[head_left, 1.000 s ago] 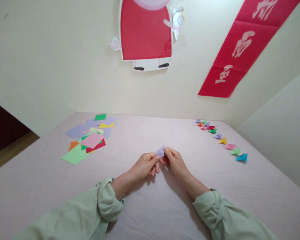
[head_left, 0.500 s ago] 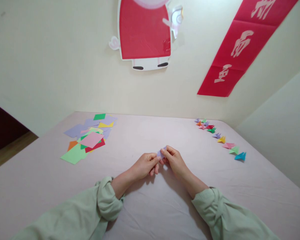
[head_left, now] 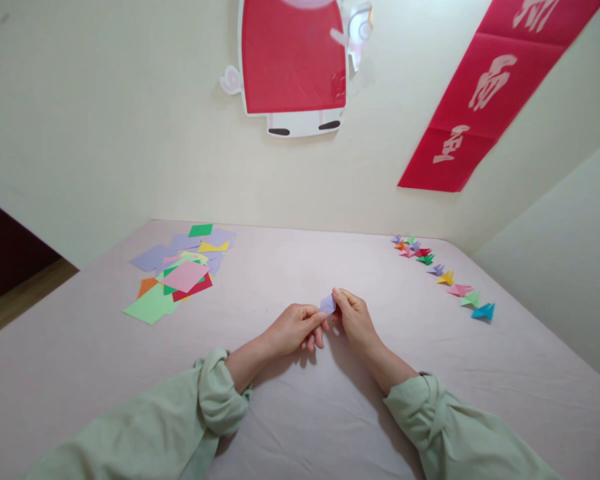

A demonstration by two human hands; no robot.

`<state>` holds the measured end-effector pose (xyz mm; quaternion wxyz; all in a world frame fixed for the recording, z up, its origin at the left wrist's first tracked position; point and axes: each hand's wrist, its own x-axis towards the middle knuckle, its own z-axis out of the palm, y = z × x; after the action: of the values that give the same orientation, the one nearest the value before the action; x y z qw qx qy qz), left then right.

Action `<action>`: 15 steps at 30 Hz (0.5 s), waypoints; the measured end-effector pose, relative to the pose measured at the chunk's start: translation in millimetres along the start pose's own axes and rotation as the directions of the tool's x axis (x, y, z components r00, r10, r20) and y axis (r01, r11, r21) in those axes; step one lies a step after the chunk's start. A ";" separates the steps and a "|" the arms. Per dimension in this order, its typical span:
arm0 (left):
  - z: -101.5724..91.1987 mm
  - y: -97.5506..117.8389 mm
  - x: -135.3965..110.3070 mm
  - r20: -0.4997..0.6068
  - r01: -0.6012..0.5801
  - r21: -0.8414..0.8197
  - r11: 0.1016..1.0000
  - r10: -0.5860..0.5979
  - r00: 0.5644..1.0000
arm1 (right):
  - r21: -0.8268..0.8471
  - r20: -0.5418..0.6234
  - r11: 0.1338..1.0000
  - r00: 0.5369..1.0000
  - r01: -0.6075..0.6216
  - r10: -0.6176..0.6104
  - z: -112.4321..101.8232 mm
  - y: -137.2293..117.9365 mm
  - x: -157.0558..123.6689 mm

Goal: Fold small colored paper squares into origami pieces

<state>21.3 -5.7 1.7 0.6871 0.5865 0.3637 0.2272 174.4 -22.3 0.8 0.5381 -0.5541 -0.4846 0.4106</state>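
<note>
A small folded piece of lavender paper is held between my two hands, just above the middle of the table. My left hand pinches its lower left edge between thumb and index finger, the other fingers curled beneath. At its right edge, my right hand grips the paper between thumb and fingertips. The exact folds are too small to make out. Both hands are closed on the same paper, which partly hides behind the fingertips.
Loose coloured paper sheets lie in an overlapping pile at the left. A slanting row of small folded paper shapes in several colours runs along the right side. Pale pink cloth covers the table, whose far edge meets the wall.
My right thumb has slid from the face of the lavender paper to its upper right edge, so more of the paper shows. My left hand keeps its pinch.
</note>
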 end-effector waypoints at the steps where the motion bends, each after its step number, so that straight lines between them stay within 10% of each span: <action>1: -0.1 -0.3 0.0 0.003 0.000 0.002 1.000 0.000 1.000 | -0.004 -0.007 1.000 1.000 0.004 -0.004 0.1 -0.1 -0.3; 15: 3.8 1.7 -1.6 0.016 -0.082 0.023 0.996 0.082 0.997 | -0.054 0.021 0.997 0.998 0.060 -0.059 -0.4 -4.3 -1.5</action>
<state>23.4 -8.9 3.9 0.6728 0.6109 0.3368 0.2464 174.1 -24.1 5.0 0.5300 -0.5497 -0.5172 0.3866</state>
